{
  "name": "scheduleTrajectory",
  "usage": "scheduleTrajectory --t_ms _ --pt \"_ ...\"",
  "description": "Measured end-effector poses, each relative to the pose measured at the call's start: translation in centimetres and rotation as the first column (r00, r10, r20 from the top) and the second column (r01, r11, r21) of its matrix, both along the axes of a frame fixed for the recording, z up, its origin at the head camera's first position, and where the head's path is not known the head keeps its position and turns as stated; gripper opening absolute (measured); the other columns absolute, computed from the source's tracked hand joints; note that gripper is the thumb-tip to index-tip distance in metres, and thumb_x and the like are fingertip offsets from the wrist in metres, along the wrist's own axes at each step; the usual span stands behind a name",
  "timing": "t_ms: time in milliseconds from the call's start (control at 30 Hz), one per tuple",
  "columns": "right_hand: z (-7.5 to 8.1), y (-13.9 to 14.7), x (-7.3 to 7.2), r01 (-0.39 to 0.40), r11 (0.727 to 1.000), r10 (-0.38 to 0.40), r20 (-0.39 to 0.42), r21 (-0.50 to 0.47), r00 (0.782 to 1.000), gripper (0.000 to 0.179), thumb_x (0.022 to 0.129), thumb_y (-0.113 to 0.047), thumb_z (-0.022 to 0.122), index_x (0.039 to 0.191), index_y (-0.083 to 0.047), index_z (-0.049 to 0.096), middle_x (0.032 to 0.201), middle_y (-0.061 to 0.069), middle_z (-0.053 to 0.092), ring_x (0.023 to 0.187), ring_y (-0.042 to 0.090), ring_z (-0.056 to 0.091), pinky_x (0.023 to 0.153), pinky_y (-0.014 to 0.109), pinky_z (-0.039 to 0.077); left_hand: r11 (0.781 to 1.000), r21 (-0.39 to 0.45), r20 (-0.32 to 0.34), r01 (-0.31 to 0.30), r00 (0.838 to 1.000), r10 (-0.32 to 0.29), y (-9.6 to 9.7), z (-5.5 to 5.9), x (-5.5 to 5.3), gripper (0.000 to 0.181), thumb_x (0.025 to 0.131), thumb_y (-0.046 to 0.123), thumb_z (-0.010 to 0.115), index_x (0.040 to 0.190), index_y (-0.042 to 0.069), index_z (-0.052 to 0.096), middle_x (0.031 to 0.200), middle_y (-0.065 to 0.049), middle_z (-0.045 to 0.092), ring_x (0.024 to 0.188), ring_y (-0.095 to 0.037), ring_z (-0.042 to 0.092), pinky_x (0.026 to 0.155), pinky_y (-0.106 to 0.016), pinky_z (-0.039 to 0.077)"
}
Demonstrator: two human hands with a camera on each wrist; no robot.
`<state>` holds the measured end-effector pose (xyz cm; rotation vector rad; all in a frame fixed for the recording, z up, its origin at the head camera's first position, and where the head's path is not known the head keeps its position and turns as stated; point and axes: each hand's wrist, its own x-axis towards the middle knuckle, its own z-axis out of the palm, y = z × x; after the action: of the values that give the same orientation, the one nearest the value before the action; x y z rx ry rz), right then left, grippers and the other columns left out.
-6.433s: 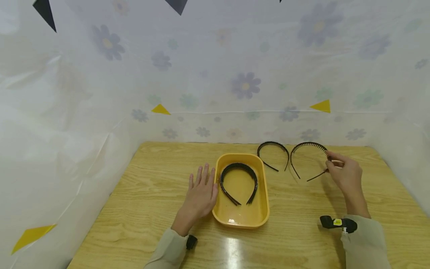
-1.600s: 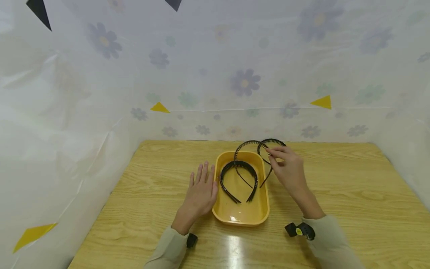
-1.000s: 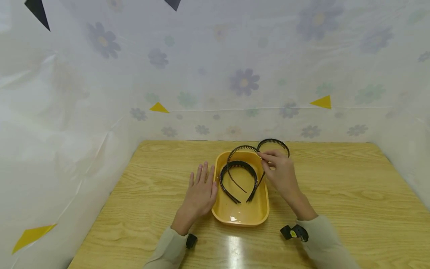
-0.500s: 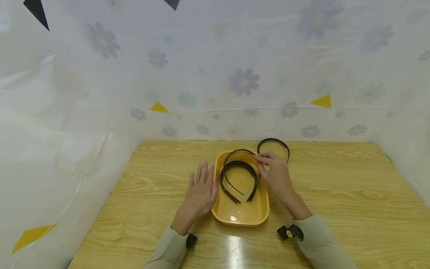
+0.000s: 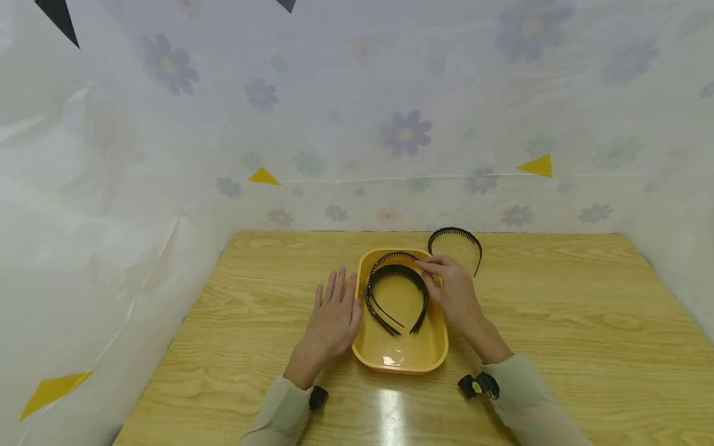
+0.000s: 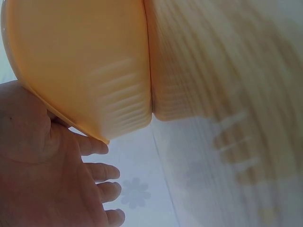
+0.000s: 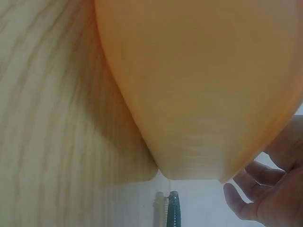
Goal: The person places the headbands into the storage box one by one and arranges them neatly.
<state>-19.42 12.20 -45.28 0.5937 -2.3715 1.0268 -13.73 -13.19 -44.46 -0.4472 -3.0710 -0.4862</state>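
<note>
My right hand (image 5: 454,296) pinches a thin black toothed headband (image 5: 390,256) by its right side, over the far end of a yellow plastic tray (image 5: 400,362). Inside that tray lies a stack of black headbands (image 5: 375,310), which the held one overlaps in the head view. My left hand (image 5: 330,319) rests with straight fingers against the tray's left rim. In the left wrist view the left hand's fingers (image 6: 102,171) spread beside the tray wall (image 6: 104,71). The right wrist view shows my right hand (image 7: 272,189) at the rim, its fingertips partly hidden behind the tray.
Another black headband (image 5: 454,231) lies on the wooden table (image 5: 558,322) behind the tray's far right corner. A white flower-patterned sheet (image 5: 334,124) hangs behind and at the sides of the table, with yellow triangles on it.
The right hand has brought the headband from the table's right side leftward over the tray, then lowered it toward the stack. The left hand has stayed at the tray's rim.
</note>
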Motion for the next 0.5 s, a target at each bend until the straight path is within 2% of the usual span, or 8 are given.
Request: scheduleTrajectory --t_ms 233,500 --pt "-0.33 -0.29 0.06 0.005 1.0 -0.006 0.022 0.027 1.0 0.027 0.086 0.008 0.076 0.113 0.001 0.078 0.104 0.017 0.071 0.068 0.017 0.06 0.053 0.027 0.044 1.0 -0.003 0.004 -0.001 1.0 0.001 -0.09 -0.17 0.01 0.058 0.112 0.031 0.025 0.164 0.005 0.018 0.17 -0.017 0.003 0.157 -0.035 0.001 0.124 -0.058 0.005" --pt "-0.46 -0.87 0.14 0.021 0.998 -0.023 0.036 0.059 0.999 0.03 0.085 0.009 0.077 0.114 0.001 0.078 0.105 0.017 0.071 0.075 0.025 0.065 0.058 0.033 0.049 1.0 0.002 -0.006 -0.003 1.0 0.003 -0.24 -0.26 0.0 0.059 0.112 0.03 0.026 0.165 0.005 0.018 0.17 -0.017 0.005 0.157 -0.034 0.002 0.123 -0.058 0.005"
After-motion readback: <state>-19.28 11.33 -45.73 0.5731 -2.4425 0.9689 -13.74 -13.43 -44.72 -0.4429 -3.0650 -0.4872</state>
